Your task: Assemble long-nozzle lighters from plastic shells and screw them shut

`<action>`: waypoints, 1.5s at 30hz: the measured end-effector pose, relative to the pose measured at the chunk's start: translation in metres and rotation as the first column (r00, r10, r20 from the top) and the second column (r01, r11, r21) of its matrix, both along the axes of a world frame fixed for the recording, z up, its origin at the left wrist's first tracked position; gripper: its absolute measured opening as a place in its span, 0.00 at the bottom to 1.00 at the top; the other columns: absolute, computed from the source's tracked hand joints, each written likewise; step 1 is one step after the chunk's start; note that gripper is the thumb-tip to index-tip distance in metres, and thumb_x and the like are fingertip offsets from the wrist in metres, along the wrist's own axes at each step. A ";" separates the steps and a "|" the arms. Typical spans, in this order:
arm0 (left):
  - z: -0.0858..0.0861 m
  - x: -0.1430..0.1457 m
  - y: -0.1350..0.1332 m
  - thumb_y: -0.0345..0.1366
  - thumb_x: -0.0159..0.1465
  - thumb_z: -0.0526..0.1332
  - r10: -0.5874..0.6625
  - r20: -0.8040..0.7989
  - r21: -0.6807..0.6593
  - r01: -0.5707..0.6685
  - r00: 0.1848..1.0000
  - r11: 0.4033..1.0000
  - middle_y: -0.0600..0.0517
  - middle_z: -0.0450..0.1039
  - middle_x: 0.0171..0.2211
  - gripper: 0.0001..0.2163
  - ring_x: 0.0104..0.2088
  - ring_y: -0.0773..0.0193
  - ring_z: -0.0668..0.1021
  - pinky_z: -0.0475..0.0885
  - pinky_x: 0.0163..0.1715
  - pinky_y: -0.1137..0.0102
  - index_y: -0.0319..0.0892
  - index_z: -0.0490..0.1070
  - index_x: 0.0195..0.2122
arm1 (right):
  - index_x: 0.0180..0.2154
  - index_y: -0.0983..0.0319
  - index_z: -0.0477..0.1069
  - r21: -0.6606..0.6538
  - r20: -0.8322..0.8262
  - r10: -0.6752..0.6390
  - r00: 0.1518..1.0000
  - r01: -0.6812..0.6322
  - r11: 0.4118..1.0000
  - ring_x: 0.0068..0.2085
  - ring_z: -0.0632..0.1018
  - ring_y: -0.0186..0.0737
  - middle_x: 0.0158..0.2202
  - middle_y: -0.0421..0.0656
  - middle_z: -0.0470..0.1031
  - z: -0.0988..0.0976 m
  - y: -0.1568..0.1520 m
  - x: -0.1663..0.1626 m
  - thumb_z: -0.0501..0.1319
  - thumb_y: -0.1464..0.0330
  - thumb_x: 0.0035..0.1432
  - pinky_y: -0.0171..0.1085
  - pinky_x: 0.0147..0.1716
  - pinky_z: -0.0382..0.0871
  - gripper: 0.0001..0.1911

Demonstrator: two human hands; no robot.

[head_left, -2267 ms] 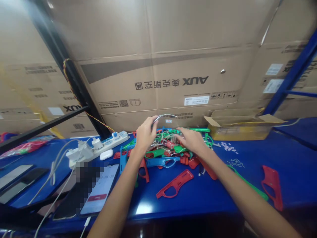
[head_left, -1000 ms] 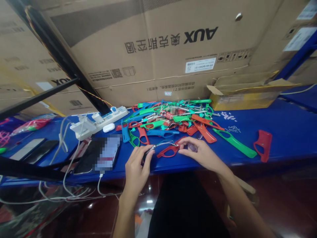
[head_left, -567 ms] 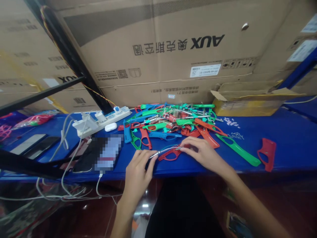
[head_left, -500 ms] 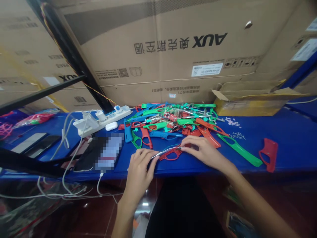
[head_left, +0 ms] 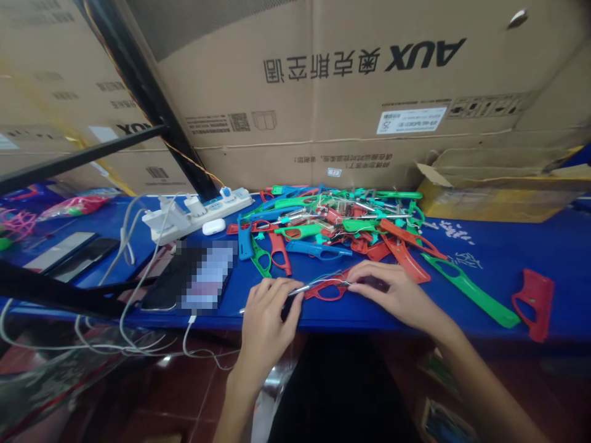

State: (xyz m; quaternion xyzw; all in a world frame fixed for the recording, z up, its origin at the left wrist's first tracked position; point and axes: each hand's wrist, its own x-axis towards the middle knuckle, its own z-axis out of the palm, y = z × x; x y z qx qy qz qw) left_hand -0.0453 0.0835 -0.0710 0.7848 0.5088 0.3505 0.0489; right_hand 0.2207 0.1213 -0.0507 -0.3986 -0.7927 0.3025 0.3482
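A thin metal tube (head_left: pixel 302 289) is in the fingers of my left hand (head_left: pixel 268 317), which are closed around it. From the tube's right end thin white and green wires (head_left: pixel 329 277) run across to my right hand (head_left: pixel 399 295). Its thumb and fingertips pinch the wires' far end; any small part there is hidden. Under the wires, on the blue table, lies a red lighter shell (head_left: pixel 323 296) with a trigger opening, partly covered by my right fingers. Just beyond the hands is a heap of red, green and blue lighter shells (head_left: pixel 318 248) mixed with metal tubes.
At right lie a long green shell (head_left: pixel 475 295), a red handle piece (head_left: pixel 535 301) and small pins (head_left: pixel 466 259). An opened carton (head_left: pixel 489 200) stands behind. On the left are a phone (head_left: pixel 207 277), a power strip (head_left: pixel 203 216), cables and a black rack post (head_left: pixel 180 135).
My view has shifted, so the table things sit further right in the picture. The tube and wires remain between my hands, over the red shell; my right fingers look more curled.
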 end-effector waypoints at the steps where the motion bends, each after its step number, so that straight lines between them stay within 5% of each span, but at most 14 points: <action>1: 0.000 0.000 -0.001 0.32 0.71 0.61 -0.001 0.006 0.002 0.001 1.000 1.000 0.54 0.80 0.42 0.05 0.44 0.59 0.75 0.64 0.43 0.63 0.47 0.74 0.46 | 0.41 0.57 0.77 -0.008 0.013 0.003 1.000 -0.003 1.000 0.43 0.80 0.41 0.42 0.41 0.80 -0.001 0.000 0.000 0.63 0.62 0.67 0.39 0.45 0.71 0.07; 45: 0.007 0.020 -0.019 0.35 0.71 0.61 0.025 0.020 -0.138 -0.022 0.999 0.990 0.54 0.79 0.41 0.02 0.42 0.58 0.79 0.66 0.39 0.63 0.48 0.73 0.42 | 0.38 0.58 0.74 -0.065 0.057 -0.026 0.998 0.029 0.997 0.40 0.76 0.38 0.40 0.40 0.76 -0.004 -0.002 -0.001 0.62 0.60 0.68 0.38 0.42 0.69 0.09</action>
